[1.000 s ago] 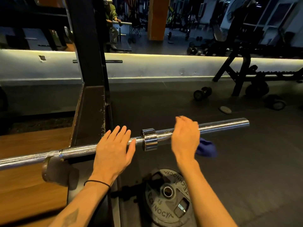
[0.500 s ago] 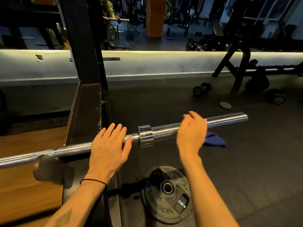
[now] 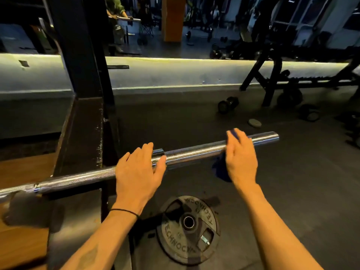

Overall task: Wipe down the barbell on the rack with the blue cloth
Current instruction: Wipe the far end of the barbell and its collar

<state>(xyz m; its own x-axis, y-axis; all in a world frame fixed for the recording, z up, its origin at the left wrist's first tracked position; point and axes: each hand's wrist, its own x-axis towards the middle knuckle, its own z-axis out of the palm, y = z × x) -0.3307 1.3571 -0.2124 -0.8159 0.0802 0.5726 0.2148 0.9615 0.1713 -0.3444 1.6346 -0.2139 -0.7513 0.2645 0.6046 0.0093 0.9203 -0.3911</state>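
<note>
A chrome barbell (image 3: 196, 152) lies across the black rack (image 3: 83, 117), its bare sleeve running out to the right. My left hand (image 3: 139, 172) rests flat on the bar at the collar, fingers straight. My right hand (image 3: 240, 158) lies over the sleeve near its end and presses the blue cloth (image 3: 220, 168) against it. The cloth hangs below the bar on the left of that hand, and a bit shows above the fingers.
A black weight plate (image 3: 188, 228) lies flat on the rubber floor under the bar. Dumbbells (image 3: 228, 104) and a small plate (image 3: 254, 122) lie further back, beside a black bench frame (image 3: 272, 80). A wooden platform (image 3: 21, 168) sits at left.
My right hand has slid outward along the sleeve with the cloth. My left hand has moved right onto the collar. The cloth now hangs left of the right hand.
</note>
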